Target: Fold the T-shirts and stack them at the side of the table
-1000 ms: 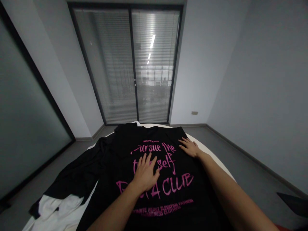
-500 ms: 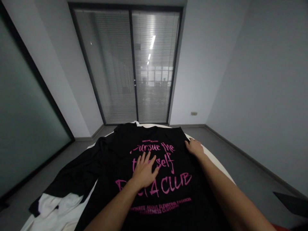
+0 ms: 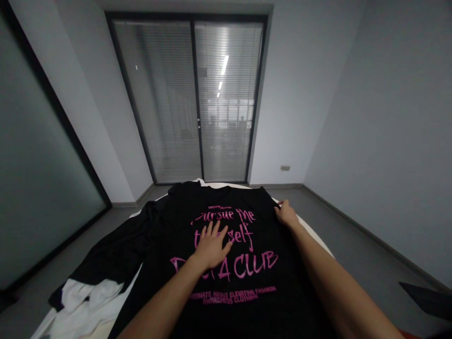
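A black T-shirt (image 3: 268, 238) with pink lettering lies spread out, its neckline at the far side. My left hand (image 3: 211, 247) rests flat on the middle of the print with the fingers spread, hiding some letters. At the far right, my right hand (image 3: 287, 214) is closed on the edge of the shirt's sleeve near the table rim; its fingertips are partly hidden.
Under the shirt is a pale table (image 3: 314, 238) with a curved edge. Dark clothing (image 3: 115, 247) and white cloth (image 3: 93, 303) lie at the left. Beyond stands a glass door (image 3: 162, 117) with blinds, and a dark flat object (image 3: 425, 299) is at the lower right.
My right hand has closed on the sleeve and shifted slightly, and the shirt's right side looks drawn a little. My left hand stays in place. The view has tilted slightly.
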Demonstrator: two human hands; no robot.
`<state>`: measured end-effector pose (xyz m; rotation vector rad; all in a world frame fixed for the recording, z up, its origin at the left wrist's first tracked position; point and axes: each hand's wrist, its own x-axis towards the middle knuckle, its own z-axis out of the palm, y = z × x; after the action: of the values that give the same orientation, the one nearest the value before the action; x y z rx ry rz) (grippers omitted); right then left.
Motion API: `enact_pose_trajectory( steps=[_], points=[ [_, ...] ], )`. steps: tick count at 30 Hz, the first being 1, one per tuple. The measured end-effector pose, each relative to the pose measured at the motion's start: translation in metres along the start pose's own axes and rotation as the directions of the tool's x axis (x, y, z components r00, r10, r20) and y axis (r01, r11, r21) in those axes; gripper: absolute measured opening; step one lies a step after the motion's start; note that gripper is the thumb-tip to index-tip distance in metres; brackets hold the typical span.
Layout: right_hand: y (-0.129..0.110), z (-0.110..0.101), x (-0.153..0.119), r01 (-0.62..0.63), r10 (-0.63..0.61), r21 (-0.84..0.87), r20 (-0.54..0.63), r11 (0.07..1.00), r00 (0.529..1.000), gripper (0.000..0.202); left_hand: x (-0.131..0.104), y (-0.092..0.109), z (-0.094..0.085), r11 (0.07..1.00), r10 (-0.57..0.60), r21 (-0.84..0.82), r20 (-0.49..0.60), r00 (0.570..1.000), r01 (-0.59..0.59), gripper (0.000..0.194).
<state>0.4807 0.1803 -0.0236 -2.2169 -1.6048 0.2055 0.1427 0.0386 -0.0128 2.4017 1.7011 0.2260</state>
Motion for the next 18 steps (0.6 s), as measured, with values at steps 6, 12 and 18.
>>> enact_pose_trajectory(
  steps=[6, 12, 18],
  points=[
    [-0.001, 0.002, -0.003, 0.137, -0.138, 0.037, 0.028, 0.99, 0.99, 0.036, -0.014, 0.006, 0.005, 0.999, 0.042, -0.007, -0.073, 0.996, -0.043, 0.069],
    [-0.002, 0.008, -0.005, 0.16, -0.16, 0.042, -0.001, 0.986, 0.987, 0.043, -0.019, 0.009, 0.003, 0.999, 0.047, -0.012, -0.035, 0.998, -0.047, 0.073],
    [0.0, 0.008, -0.008, 0.224, -0.223, 0.033, -0.027, 0.974, 0.975, 0.051, -0.023, 0.011, 0.008, 0.999, 0.033, -0.013, -0.041, 0.999, -0.034, 0.075]
  ],
)
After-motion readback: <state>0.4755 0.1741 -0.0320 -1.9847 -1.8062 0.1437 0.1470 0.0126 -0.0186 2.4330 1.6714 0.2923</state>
